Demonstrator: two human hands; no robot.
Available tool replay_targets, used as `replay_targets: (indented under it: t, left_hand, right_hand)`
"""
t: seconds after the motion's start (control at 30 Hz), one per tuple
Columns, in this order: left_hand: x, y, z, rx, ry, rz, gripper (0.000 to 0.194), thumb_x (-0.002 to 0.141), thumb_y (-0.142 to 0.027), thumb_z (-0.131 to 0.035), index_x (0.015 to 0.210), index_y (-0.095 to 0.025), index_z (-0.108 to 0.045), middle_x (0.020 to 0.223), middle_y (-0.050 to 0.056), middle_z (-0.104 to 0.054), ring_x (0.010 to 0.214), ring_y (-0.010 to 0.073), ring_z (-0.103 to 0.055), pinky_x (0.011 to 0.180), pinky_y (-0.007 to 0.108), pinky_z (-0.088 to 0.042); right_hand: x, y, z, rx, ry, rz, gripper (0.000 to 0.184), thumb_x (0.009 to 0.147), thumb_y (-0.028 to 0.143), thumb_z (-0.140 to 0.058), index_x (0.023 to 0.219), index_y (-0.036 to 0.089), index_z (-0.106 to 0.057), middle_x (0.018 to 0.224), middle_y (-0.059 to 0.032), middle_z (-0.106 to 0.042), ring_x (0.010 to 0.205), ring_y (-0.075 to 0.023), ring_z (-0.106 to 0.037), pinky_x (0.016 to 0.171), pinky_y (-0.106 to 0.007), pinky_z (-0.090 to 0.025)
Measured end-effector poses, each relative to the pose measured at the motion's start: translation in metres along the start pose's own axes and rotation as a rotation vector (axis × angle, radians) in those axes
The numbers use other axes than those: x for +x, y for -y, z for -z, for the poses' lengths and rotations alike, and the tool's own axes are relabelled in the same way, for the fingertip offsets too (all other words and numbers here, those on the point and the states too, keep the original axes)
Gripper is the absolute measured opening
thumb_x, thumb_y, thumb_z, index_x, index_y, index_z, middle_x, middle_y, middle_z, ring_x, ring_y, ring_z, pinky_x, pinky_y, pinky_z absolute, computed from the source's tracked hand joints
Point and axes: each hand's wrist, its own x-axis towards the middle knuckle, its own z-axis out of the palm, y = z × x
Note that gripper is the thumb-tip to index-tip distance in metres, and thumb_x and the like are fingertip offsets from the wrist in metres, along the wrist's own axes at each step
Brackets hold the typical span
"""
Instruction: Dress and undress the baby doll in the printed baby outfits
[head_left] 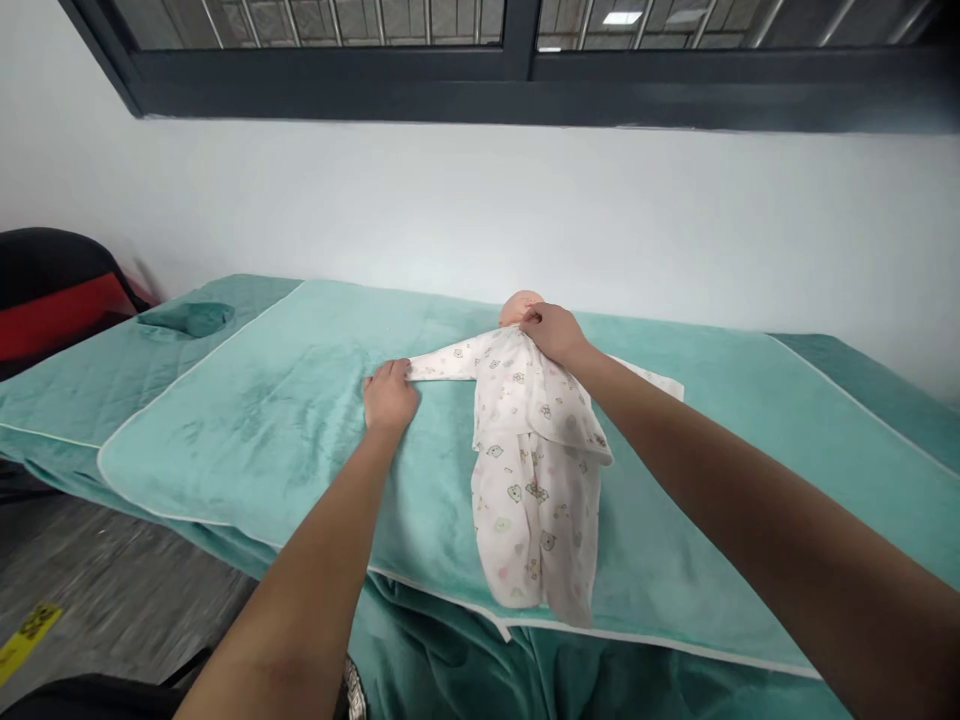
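A baby doll (517,304) lies on the green bed cover, its bald head toward the wall. It is dressed in a white printed baby top (517,385) and matching baby trousers (506,520). Out to the left, the top's sleeve (446,362) is stretched straight, and my left hand (390,394) closes on its cuff. My right hand (553,332) pinches the top's collar beside the doll's head. Beyond my right forearm the other sleeve (651,376) extends to the right, partly hidden. The doll's hands and feet do not show.
A green plush cover (247,420) with white piping spreads over the bed. At the bed's left end is a face hole (187,318). A black and red chair (60,295) stands at the far left. Behind the bed rises a white wall (420,200) below a dark-framed window (337,85).
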Motion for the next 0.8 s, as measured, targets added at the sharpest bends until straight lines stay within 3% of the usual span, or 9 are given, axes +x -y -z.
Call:
replay_targets:
  t: [0.1, 0.27, 0.33, 0.43, 0.5, 0.57, 0.63, 0.7, 0.8]
  left_hand:
    - [0.002, 0.000, 0.001, -0.046, -0.006, 0.004, 0.048, 0.082, -0.008, -0.045, 0.126, -0.019, -0.062, 0.126, 0.010, -0.068, 0.115, 0.0292, -0.062, 0.095, 0.042, -0.042]
    - [-0.012, -0.006, 0.018, -0.230, -0.156, -0.070, 0.049, 0.078, -0.004, -0.043, 0.121, -0.016, -0.063, 0.122, 0.012, -0.067, 0.114, 0.0256, -0.061, 0.098, 0.038, -0.045]
    - [-0.042, -0.012, 0.031, -0.360, -0.234, -0.088, 0.045, 0.079, -0.004, -0.043, 0.116, -0.016, -0.064, 0.113, 0.010, -0.068, 0.106, 0.0225, -0.063, 0.095, 0.035, -0.048]
    - [-0.117, -0.027, 0.048, -0.527, -0.259, -0.040, 0.032, 0.084, -0.009, -0.044, 0.106, -0.018, -0.065, 0.097, 0.005, -0.067, 0.089, 0.0187, -0.064, 0.086, 0.033, -0.051]
    - [-0.178, -0.042, 0.056, -0.609, -0.171, -0.049, 0.029, 0.086, -0.010, -0.044, 0.102, -0.019, -0.065, 0.096, 0.004, -0.067, 0.089, 0.0180, -0.064, 0.083, 0.031, -0.052]
    - [-0.232, -0.059, 0.059, -0.699, 0.016, -0.062, 0.034, 0.087, -0.009, -0.044, 0.111, -0.022, -0.064, 0.102, 0.004, -0.066, 0.088, 0.0163, -0.064, 0.080, 0.029, -0.053]
    - [-0.269, -0.077, 0.060, -0.776, 0.193, -0.032, 0.040, 0.089, -0.011, -0.048, 0.125, -0.024, -0.058, 0.115, 0.006, -0.065, 0.096, 0.0173, -0.064, 0.083, 0.030, -0.054]
    - [-0.285, -0.092, 0.058, -0.833, 0.288, 0.030, 0.045, 0.090, -0.019, -0.055, 0.134, -0.024, -0.050, 0.121, 0.009, -0.064, 0.105, 0.0201, -0.064, 0.087, 0.033, -0.054]
    - [-0.282, -0.105, 0.056, -0.865, 0.252, 0.105, 0.053, 0.090, -0.025, -0.058, 0.141, -0.022, -0.045, 0.131, 0.013, -0.061, 0.120, 0.0245, -0.060, 0.100, 0.040, -0.051]
  right_hand:
    - [-0.050, -0.002, 0.003, 0.094, -0.126, 0.100, 0.039, 0.090, 0.032, -0.056, 0.124, 0.013, -0.062, 0.129, -0.0168, -0.063, 0.121, -0.0296, -0.056, 0.105, -0.046, -0.042]
    - [-0.200, -0.014, 0.020, 0.174, -0.257, 0.266, 0.036, 0.094, 0.036, -0.056, 0.128, 0.022, -0.056, 0.133, -0.0128, -0.057, 0.128, -0.0283, -0.050, 0.107, -0.048, -0.042]
    - [-0.260, -0.015, 0.025, 0.174, -0.236, 0.291, 0.032, 0.094, 0.031, -0.058, 0.126, 0.023, -0.056, 0.125, -0.0117, -0.060, 0.119, -0.0257, -0.056, 0.098, -0.042, -0.049]
    - [-0.321, -0.007, 0.021, 0.070, -0.128, 0.399, 0.032, 0.092, 0.024, -0.061, 0.124, 0.025, -0.058, 0.115, -0.0083, -0.066, 0.108, -0.0243, -0.060, 0.091, -0.040, -0.049]
    - [-0.337, 0.001, 0.013, 0.005, -0.063, 0.469, 0.035, 0.092, 0.023, -0.062, 0.127, 0.024, -0.057, 0.114, -0.0068, -0.069, 0.106, -0.0245, -0.059, 0.091, -0.041, -0.046]
    - [-0.340, 0.007, 0.003, -0.018, -0.041, 0.495, 0.033, 0.093, 0.022, -0.061, 0.126, 0.024, -0.058, 0.116, -0.0055, -0.070, 0.108, -0.0244, -0.059, 0.092, -0.042, -0.043]
    - [-0.337, 0.011, -0.006, -0.018, -0.055, 0.478, 0.028, 0.094, 0.021, -0.060, 0.121, 0.025, -0.060, 0.115, -0.0042, -0.070, 0.108, -0.0246, -0.058, 0.091, -0.042, -0.041]
    - [-0.333, 0.012, -0.011, -0.023, -0.066, 0.453, 0.020, 0.092, 0.020, -0.061, 0.112, 0.025, -0.063, 0.110, -0.0034, -0.071, 0.106, -0.0253, -0.058, 0.091, -0.043, -0.040]
    - [-0.331, 0.017, -0.010, -0.003, -0.060, 0.426, 0.008, 0.092, 0.022, -0.063, 0.099, 0.024, -0.064, 0.099, -0.0033, -0.072, 0.100, -0.0254, -0.058, 0.089, -0.043, -0.040]
